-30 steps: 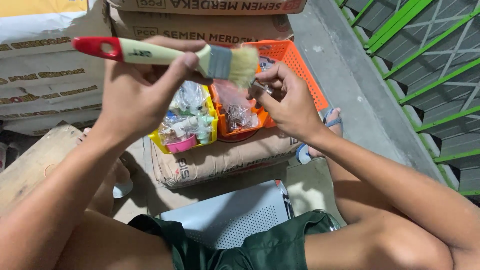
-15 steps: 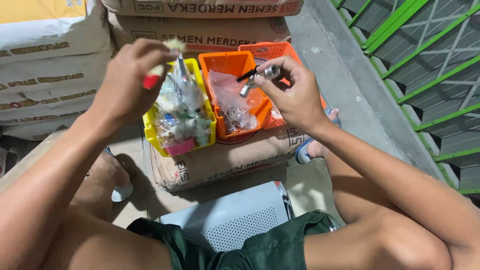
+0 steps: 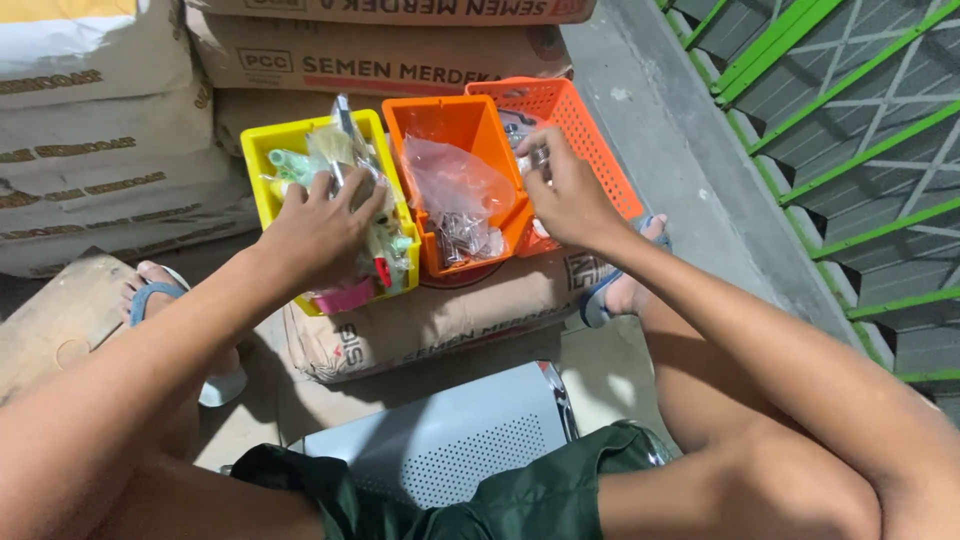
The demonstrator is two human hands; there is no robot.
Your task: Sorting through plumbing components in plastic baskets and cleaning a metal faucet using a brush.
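Note:
My left hand (image 3: pixel 318 228) reaches into a yellow bin (image 3: pixel 258 150) full of small packets, its fingers curled around a paintbrush (image 3: pixel 338 150) with pale bristles; the brush's red handle end shows below the hand. My right hand (image 3: pixel 568 195) pinches a small metal part (image 3: pixel 540 156) over an orange mesh basket (image 3: pixel 585 125). Between the two stands an orange bin (image 3: pixel 440 118) that holds a clear bag of screws (image 3: pixel 462 205).
The bins sit on a brown paper sack (image 3: pixel 440 320); more sacks (image 3: pixel 90 150) are stacked behind and to the left. A grey perforated metal box (image 3: pixel 450 440) lies by my knees. My sandalled feet (image 3: pixel 628 290) rest on the floor. A concrete ledge and a green railing (image 3: pixel 850 150) run along the right.
My left hand has brought the paintbrush down from in front of me into the yellow bin. My right hand has moved the metal part lower, over the orange basket.

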